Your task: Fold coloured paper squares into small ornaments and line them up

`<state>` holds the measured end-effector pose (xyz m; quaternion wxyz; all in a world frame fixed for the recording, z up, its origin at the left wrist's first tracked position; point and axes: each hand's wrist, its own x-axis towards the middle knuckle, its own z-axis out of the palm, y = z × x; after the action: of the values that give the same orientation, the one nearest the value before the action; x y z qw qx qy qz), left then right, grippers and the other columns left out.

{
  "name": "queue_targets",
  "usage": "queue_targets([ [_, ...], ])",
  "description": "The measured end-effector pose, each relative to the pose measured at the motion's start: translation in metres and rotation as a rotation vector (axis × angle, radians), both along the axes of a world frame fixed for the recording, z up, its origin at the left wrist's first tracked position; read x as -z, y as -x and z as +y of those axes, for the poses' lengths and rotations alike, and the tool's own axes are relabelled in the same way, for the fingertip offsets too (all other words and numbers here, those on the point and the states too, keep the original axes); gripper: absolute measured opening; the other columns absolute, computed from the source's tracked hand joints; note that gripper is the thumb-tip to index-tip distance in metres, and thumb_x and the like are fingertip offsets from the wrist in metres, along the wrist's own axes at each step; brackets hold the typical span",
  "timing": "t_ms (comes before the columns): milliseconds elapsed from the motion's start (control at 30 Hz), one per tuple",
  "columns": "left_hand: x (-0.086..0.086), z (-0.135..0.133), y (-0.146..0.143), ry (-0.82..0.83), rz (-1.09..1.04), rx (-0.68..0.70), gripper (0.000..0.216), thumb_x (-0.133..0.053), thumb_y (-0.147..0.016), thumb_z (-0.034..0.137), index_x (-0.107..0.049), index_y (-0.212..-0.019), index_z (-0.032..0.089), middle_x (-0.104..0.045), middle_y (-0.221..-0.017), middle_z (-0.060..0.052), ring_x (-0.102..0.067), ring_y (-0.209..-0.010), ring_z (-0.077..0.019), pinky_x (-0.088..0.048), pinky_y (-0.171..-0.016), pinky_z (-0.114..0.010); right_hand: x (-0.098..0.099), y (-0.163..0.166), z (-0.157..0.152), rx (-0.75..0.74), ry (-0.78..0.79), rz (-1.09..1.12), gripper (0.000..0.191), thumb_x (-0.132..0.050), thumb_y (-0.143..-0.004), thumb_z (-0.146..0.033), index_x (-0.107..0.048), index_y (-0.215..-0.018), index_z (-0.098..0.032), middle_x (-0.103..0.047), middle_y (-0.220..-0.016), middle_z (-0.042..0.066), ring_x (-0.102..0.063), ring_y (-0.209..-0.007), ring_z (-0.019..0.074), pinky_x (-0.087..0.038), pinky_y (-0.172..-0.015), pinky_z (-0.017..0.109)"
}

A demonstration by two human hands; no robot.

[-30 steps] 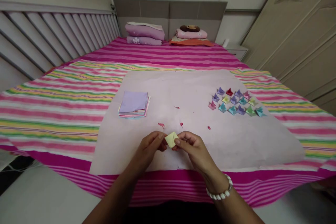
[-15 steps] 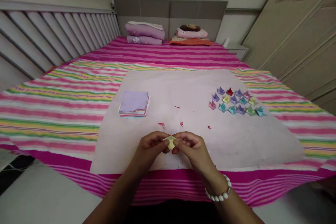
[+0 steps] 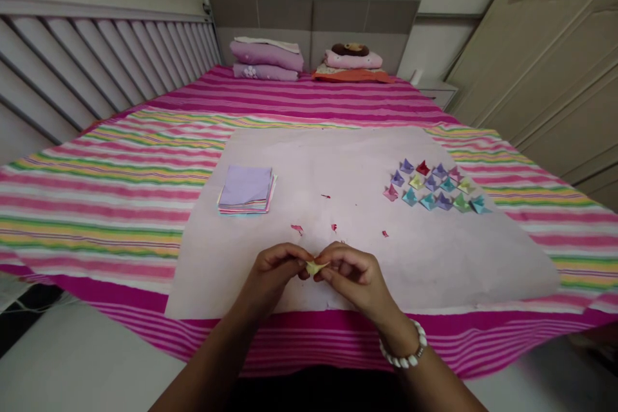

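A small folded piece of pale yellow paper point(image 3: 315, 268) is pinched between both hands, just above the white sheet point(image 3: 309, 167). My left hand point(image 3: 279, 270) closes thumb and fingers on its left corner. My right hand point(image 3: 351, 272) grips its right side the same way, a white beaded bracelet on the wrist. Part of the paper is hidden by the fingertips. On the right of the sheet sit several finished folded paper shapes point(image 3: 431, 184) in purple, red, yellow, blue, green and pink. A stack of square coloured papers point(image 3: 247, 188), purple on top, lies on the left.
Small red scraps point(image 3: 297, 229) lie on the sheet beyond my hands. The sheet covers a striped bedspread point(image 3: 111, 206). Folded bedding point(image 3: 268, 58) is piled by the headboard point(image 3: 284, 16). A slatted rail point(image 3: 120, 64) runs along the left.
The yellow paper was a flatter, upright pointed shape with a centre crease; now its sides flare outward like wings. Both hands have shifted their pinch slightly along it.
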<state>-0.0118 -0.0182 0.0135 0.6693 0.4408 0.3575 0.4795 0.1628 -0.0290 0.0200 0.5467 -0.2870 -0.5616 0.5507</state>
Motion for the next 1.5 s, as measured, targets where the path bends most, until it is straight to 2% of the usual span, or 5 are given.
queue_targets([
  [367,-0.006,0.001,-0.001,-0.045,0.173,-0.028,0.013,-0.073,-0.074,0.028,-0.069,-0.079,0.017,-0.063,-0.069,0.001,-0.055,-0.068,-0.0106,-0.043,-0.066,-0.023,0.001,0.005,-0.001,0.199,-0.243,-0.290,0.013,-0.064,-0.080,-0.011,-0.070,-0.073,-0.020,-0.068,-0.074,0.004,-0.064,-0.070,0.0161,-0.051,-0.065,0.030],
  [633,-0.004,-0.003,-0.004,-0.035,0.218,-0.121,0.040,-0.077,-0.071,0.028,-0.061,-0.107,0.019,-0.066,-0.074,0.001,-0.061,-0.072,-0.0138,-0.046,-0.070,-0.028,0.003,0.007,-0.003,0.090,0.219,-0.065,0.019,-0.073,-0.077,-0.035,-0.064,-0.084,-0.019,-0.067,-0.070,0.001,-0.064,-0.064,0.0146,-0.049,-0.061,0.027],
  [867,-0.011,-0.002,-0.004,-0.009,0.227,-0.081,0.035,-0.075,-0.072,0.028,-0.068,-0.105,0.021,-0.065,-0.071,0.003,-0.060,-0.070,-0.0117,-0.046,-0.068,-0.025,0.003,0.004,0.000,0.080,0.204,-0.151,0.020,-0.072,-0.078,-0.036,-0.065,-0.071,-0.018,-0.062,-0.061,0.000,-0.053,-0.057,0.0118,-0.040,-0.055,0.025],
  [1033,-0.016,0.000,-0.004,-0.020,0.281,-0.028,0.012,-0.071,-0.074,0.029,-0.072,-0.071,0.018,-0.069,-0.070,0.000,-0.060,-0.071,-0.0136,-0.047,-0.070,-0.026,0.002,0.004,0.000,0.136,0.107,-0.199,0.020,-0.072,-0.078,-0.034,-0.065,-0.067,-0.018,-0.061,-0.066,0.000,-0.053,-0.062,0.0132,-0.041,-0.058,0.027],
  [1500,0.000,0.000,-0.017,0.123,0.281,-0.157,0.028,-0.067,-0.073,0.041,-0.066,-0.063,0.015,-0.055,-0.056,0.002,-0.048,-0.058,-0.0111,-0.040,-0.060,-0.025,0.014,0.015,0.005,0.144,0.408,-0.037,0.036,-0.073,-0.073,-0.045,-0.055,-0.058,-0.018,-0.057,-0.049,-0.003,-0.046,-0.043,0.0084,-0.034,-0.047,0.022],
])
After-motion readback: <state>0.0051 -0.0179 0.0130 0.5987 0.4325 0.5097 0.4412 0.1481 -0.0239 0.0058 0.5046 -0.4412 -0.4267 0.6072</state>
